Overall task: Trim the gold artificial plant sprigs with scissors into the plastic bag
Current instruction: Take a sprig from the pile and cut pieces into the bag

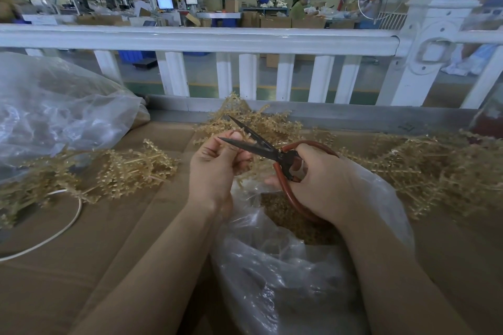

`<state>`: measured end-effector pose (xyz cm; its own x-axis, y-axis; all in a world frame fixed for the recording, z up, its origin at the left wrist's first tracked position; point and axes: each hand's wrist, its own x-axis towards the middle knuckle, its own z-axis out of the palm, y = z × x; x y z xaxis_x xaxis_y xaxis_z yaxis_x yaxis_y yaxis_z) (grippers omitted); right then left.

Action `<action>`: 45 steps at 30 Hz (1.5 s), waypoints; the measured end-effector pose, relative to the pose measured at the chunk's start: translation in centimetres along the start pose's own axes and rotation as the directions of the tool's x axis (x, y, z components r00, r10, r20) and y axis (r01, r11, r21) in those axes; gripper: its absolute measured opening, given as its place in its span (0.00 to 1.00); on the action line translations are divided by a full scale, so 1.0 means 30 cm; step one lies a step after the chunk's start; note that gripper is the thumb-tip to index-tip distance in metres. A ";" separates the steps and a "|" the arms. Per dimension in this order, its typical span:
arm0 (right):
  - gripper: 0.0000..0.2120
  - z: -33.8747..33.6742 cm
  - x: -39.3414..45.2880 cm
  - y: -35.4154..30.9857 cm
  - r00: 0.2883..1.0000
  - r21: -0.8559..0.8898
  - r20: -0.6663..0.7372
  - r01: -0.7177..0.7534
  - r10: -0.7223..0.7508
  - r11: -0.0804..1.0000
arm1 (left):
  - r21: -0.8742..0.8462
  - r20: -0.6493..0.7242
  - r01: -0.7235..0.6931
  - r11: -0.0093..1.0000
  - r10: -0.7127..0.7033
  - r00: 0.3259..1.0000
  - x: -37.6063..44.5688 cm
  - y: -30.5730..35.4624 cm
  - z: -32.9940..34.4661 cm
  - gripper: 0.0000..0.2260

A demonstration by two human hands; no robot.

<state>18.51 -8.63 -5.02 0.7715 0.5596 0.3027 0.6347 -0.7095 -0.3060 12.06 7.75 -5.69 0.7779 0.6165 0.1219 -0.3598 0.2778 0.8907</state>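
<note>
My left hand (215, 166) pinches a small gold sprig (239, 133) at its fingertips, just above the open plastic bag (288, 266). My right hand (324, 179) grips red-handled scissors (261, 144); their dark blades stand apart, pointing left, with the sprig's stem between them. Gold trimmings (283, 215) lie inside the bag below both hands. Piles of gold sprigs lie on the cardboard-covered table: one pile at the left (117, 174), one behind the hands (261, 119), and a large one at the right (435, 171).
A big clear plastic bag (54, 106) bulges at the far left. A white cable (62, 228) curves over the cardboard (81, 280). A white railing (206, 41) runs along the table's far edge, with a factory floor and people beyond.
</note>
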 end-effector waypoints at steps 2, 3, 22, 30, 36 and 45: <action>0.23 -0.003 0.002 -0.004 1.000 0.003 -0.004 -0.008 0.008 1.000 | 0.000 -0.005 0.001 1.000 -0.001 1.000 0.000 0.002 0.000 0.06; 0.23 -0.003 0.002 -0.005 1.000 0.005 -0.006 -0.011 0.011 1.000 | 0.000 -0.007 0.001 1.000 -0.001 1.000 0.000 0.002 0.000 0.06; 0.17 0.012 -0.006 -0.001 0.998 0.083 -0.051 -0.026 0.030 0.996 | -0.038 0.021 -0.008 0.999 0.009 1.000 -0.004 0.001 -0.001 0.11; 0.14 0.017 -0.003 0.008 0.997 0.097 -0.046 -0.062 0.067 0.993 | -0.091 0.070 0.027 0.996 -0.021 0.997 -0.004 0.005 0.001 0.07; 0.18 0.021 -0.008 0.012 0.997 0.108 -0.052 -0.047 0.053 0.993 | -0.070 0.055 0.042 0.997 -0.038 0.998 -0.001 0.012 -0.005 0.06; 0.26 0.045 0.004 0.012 0.996 0.210 -0.044 -0.064 0.075 0.976 | -0.046 0.120 0.006 0.999 -0.001 0.993 0.001 0.019 -0.014 0.08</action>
<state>18.89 -8.23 -6.32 0.8140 0.4858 0.3183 0.5792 -0.6380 -0.5074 11.65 8.23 -5.37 0.8344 0.5232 0.1732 -0.3785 0.3155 0.8702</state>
